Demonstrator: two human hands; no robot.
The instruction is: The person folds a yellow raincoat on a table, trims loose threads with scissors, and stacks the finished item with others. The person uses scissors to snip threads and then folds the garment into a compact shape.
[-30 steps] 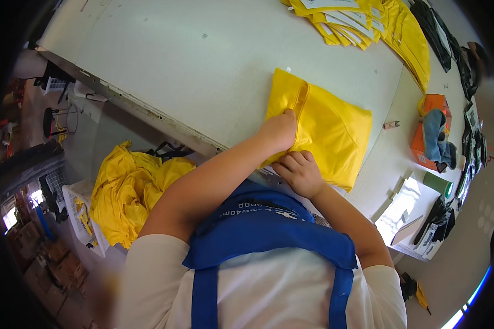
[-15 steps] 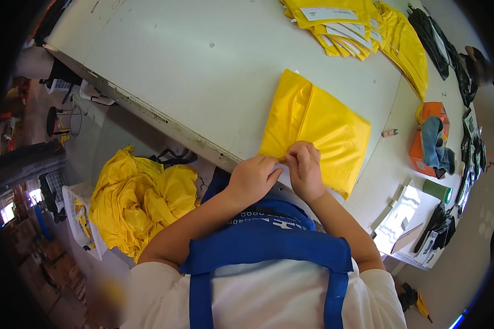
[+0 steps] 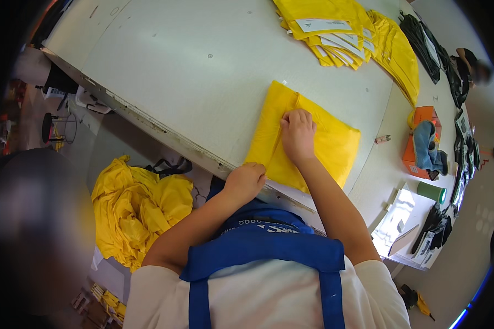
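I have my right hand (image 3: 298, 134) spread flat, palm down, pressing on the folded yellow garment (image 3: 307, 140) that lies on the white tabletop (image 3: 203, 71). The fingers reach toward a raised fold running along the cloth's left part. My left hand (image 3: 246, 181) sits at the garment's near corner, right at the tabletop edge, fingers curled in; I cannot tell whether it pinches the cloth or only rests against it.

Beyond my right hand, farther across the tabletop, lies a stack of folded yellow pieces (image 3: 326, 27) with white paper slips on top, and just right of that more yellow cloth draped in a pile (image 3: 398, 55). To the right of my right hand a small marker (image 3: 382, 139) lies by itself, and past it an orange box (image 3: 422, 140) with a blue-grey cloth (image 3: 425, 145) laid over it. A green cylinder (image 3: 431, 192) stands nearer to me on that side. Down left of my left hand, below the tabletop edge, a heap of loose yellow fabric (image 3: 137, 208) sits in a bin.
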